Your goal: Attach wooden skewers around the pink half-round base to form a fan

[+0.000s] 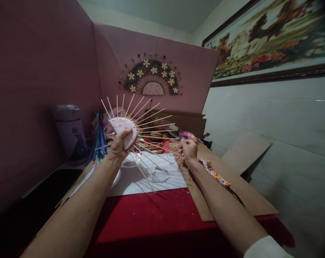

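Observation:
My left hand (pixel 121 147) grips a half-round, padded fan base (pixel 123 125) covered in white cloth with pinkish dots, thumb on its front. Thin wooden sticks (pixel 155 119) fan out from its curved edge, held above the table. To the right, my right hand (pixel 188 150) is closed in a pinch at the tip of one stick. Whatever lies between those fingertips is too small to make out. A finished fan decoration (pixel 153 73) with white flowers and small coloured stick ends hangs on the pink panel ahead.
White paper (pixel 151 179) lies on the red tablecloth (pixel 151 222), with cardboard (pixel 248 193) at right. Colourful craft strips (pixel 98 132) and a purple flask (pixel 71 132) stand at left. A flower-patterned strip (pixel 216 173) lies beside my right forearm. A framed picture (pixel 275 39) hangs right.

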`<action>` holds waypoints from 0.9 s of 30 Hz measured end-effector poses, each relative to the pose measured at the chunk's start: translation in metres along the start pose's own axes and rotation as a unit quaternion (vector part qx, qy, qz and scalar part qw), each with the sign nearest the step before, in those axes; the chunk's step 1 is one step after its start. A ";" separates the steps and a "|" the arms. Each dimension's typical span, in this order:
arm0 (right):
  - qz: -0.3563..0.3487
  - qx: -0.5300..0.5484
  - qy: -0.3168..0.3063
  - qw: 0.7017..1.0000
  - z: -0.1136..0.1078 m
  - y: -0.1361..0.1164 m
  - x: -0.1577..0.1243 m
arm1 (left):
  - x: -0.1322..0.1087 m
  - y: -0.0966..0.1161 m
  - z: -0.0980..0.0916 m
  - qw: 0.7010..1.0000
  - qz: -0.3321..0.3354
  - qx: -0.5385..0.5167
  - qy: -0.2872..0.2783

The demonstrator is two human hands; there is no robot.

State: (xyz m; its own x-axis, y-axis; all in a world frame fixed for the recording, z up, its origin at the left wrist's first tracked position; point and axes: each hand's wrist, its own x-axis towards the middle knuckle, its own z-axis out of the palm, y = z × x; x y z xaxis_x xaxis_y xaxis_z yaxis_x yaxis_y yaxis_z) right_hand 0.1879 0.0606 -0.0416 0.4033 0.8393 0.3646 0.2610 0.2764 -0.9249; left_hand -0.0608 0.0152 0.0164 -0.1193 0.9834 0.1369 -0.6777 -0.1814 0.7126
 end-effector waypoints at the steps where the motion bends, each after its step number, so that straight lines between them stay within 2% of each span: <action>1: 0.041 0.065 0.033 0.997 -0.001 0.000 0.003 | 0.000 0.000 0.000 1.000 0.000 0.000 0.001; 4: 0.097 0.182 0.116 0.972 -0.005 0.002 0.012 | 0.001 0.000 -0.002 1.000 0.007 -0.009 0.005; 8: 0.061 0.234 0.156 0.958 -0.006 0.005 0.020 | 0.003 -0.001 -0.002 1.000 0.022 -0.015 0.000; 10: 0.022 0.192 0.120 0.974 -0.005 0.007 0.020 | 0.003 -0.001 -0.002 0.999 0.028 -0.022 0.003; 12: -0.007 0.097 0.061 0.993 -0.003 0.009 0.017 | 0.003 -0.001 -0.002 0.999 0.031 -0.030 0.006; 14: -0.022 0.008 0.023 0.999 -0.002 0.012 0.013 | 0.003 -0.001 -0.002 0.999 0.028 -0.031 0.009; 18: -0.049 -0.082 0.028 0.995 -0.003 0.012 0.003 | 0.004 -0.001 -0.002 0.999 0.023 -0.026 0.017; 21: -0.136 -0.133 -0.015 0.982 -0.001 0.004 -0.007 | 0.005 -0.002 -0.003 0.999 0.026 -0.027 0.016; 24: -0.252 -0.167 -0.105 0.947 0.005 -0.006 -0.020 | 0.005 -0.003 -0.003 0.999 0.024 -0.024 0.016; 27: -0.309 -0.176 -0.184 0.916 0.009 -0.013 -0.032 | 0.004 -0.003 -0.002 1.000 0.018 -0.020 0.012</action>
State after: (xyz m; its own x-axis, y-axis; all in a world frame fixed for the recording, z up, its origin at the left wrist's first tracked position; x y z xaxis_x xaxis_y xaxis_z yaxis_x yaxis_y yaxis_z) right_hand 0.1639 0.0339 -0.0427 -0.2238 0.6925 0.6858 0.6326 0.6385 -0.4383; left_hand -0.0611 0.0200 0.0137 -0.1617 0.9762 0.1448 -0.7012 -0.2169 0.6792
